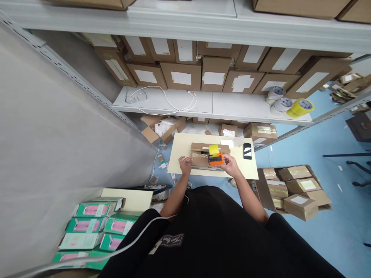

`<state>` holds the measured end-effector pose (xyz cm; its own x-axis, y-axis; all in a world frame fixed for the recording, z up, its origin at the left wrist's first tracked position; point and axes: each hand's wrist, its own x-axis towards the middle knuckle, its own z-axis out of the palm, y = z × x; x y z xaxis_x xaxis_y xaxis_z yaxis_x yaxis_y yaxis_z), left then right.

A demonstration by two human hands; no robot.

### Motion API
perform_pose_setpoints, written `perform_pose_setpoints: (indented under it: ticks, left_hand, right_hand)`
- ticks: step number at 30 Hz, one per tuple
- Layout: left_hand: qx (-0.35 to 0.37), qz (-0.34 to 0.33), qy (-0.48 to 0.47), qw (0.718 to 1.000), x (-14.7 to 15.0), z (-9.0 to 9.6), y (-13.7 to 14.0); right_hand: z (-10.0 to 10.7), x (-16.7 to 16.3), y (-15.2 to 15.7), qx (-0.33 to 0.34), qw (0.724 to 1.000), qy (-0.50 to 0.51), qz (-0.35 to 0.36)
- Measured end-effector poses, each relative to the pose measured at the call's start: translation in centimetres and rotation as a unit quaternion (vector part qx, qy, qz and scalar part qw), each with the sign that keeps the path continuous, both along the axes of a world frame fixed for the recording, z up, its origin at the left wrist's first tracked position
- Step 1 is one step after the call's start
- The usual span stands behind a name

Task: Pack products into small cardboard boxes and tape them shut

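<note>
A cardboard box (199,159) lies on the small cream table, with shiny clear tape across part of its top. My right hand (231,166) grips an orange tape dispenser (219,159) over the right part of the box. The dispenser carries a yellow roll of tape (213,150). At the box's left end is my left hand (185,164), fingers stretched toward the cardboard and holding nothing that shows. Whether its fingertips press on the box, I cannot tell.
A phone (247,151) lies on the table (177,154). Tape rolls (301,107) and a white cable (165,92) sit on the shelf ahead. An open carton (162,129) stands behind left; a large carton of parcels (301,185) stands right. Green boxes (87,225) are stacked left.
</note>
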<state>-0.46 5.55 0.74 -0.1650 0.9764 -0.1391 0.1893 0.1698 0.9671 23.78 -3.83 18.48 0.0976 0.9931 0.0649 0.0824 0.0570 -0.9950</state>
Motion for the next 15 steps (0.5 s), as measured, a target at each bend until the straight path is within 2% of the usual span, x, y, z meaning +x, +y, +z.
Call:
perform_pose_setpoints:
  ticks: [4,10,15]
  left_hand:
    - [-0.025,-0.005,-0.036,0.999,-0.6,0.2,0.5]
    - [-0.083,-0.081,-0.198,0.973,-1.5,1.3,0.6]
    - [-0.058,-0.065,-0.167,0.982,-2.0,1.7,0.7]
  right_hand:
    - [0.0,-0.4,0.0,0.002,1.000,-0.016,0.002]
    - [0.0,-0.5,0.1,0.000,1.000,-0.009,-0.004]
    - [-0.2,-0.7,0.2,-0.004,1.000,-0.008,-0.001]
